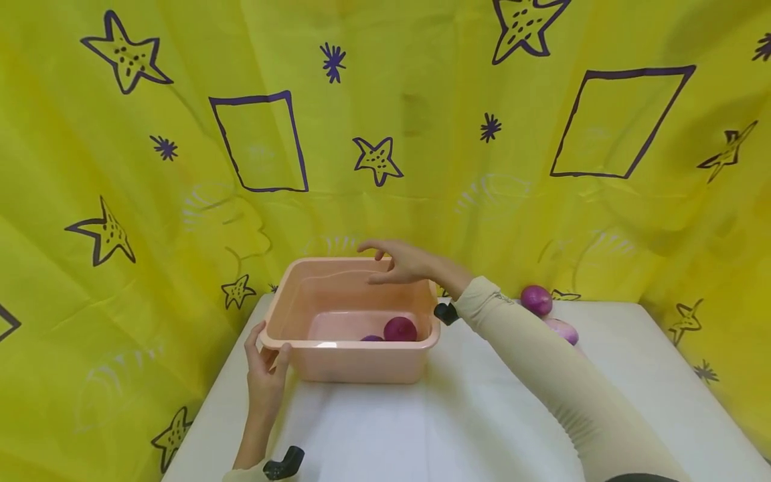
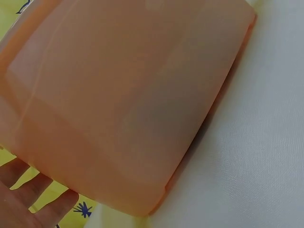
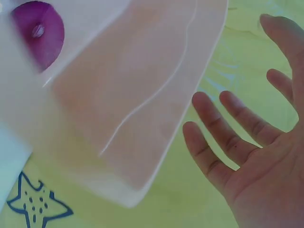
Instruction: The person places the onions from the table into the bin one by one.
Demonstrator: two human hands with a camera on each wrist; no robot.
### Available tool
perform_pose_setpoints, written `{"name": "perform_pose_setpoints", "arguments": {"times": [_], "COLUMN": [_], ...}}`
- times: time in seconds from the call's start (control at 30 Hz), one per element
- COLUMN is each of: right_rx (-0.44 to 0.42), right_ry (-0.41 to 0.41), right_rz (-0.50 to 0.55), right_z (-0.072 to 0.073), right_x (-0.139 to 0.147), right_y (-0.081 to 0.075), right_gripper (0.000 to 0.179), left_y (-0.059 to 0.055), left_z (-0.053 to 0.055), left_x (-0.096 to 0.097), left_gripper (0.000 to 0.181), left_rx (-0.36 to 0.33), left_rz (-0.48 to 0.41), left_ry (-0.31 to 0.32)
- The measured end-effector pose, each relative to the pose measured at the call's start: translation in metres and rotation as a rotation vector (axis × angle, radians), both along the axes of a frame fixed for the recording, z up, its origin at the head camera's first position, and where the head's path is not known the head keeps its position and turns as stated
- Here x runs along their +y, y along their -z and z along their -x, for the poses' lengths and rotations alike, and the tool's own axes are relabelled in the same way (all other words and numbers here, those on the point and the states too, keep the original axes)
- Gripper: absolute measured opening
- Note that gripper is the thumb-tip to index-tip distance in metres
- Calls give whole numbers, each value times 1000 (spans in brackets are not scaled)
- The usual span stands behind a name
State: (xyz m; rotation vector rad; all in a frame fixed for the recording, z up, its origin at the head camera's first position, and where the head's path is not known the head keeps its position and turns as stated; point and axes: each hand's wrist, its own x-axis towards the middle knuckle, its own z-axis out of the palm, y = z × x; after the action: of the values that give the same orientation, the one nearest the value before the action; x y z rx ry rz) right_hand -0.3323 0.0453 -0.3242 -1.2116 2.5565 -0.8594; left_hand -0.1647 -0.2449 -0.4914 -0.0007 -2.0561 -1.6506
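A peach plastic basin (image 1: 361, 365) stands on the white table, slightly tilted in the left wrist view. My left hand (image 1: 265, 381) holds its near left corner, thumb at the front and fingers round the left side; the fingers (image 2: 59, 206) show against the wall in the left wrist view. Over the far right rim is my right hand (image 1: 403, 263), fingers spread and holding nothing. Inside the basin lies a round red onion (image 1: 400, 329), its pale end facing up in the right wrist view (image 3: 40, 35). A second purple thing (image 1: 372, 339) beside it is mostly hidden by the front rim.
On the table right of the basin, partly behind my right sleeve, lie a dark red onion (image 1: 536, 300) and a paler pink-purple one (image 1: 563, 331). A yellow curtain (image 1: 421, 94) with drawn stars closes off the back and sides of the table (image 1: 500, 428).
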Motion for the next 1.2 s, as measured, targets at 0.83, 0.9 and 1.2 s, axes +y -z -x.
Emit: {"name": "perform_pose_setpoints", "arguments": {"times": [0.83, 0.9, 1.2], "right_rx": [65, 79, 132], "right_ry": [244, 256, 318], "right_rz": [80, 86, 111], "right_z": [-31, -36, -63], "right_x": [164, 178, 236], "right_y": [9, 13, 33], "right_gripper": [62, 62, 61], "left_y": [-4, -3, -1], "left_z": [-4, -4, -2], "left_x": [5, 5, 6], "left_gripper": [68, 69, 66], "left_rx": [-21, -22, -13], "left_rz": [-28, -29, -9], "left_ry": [-43, -47, -72]}}
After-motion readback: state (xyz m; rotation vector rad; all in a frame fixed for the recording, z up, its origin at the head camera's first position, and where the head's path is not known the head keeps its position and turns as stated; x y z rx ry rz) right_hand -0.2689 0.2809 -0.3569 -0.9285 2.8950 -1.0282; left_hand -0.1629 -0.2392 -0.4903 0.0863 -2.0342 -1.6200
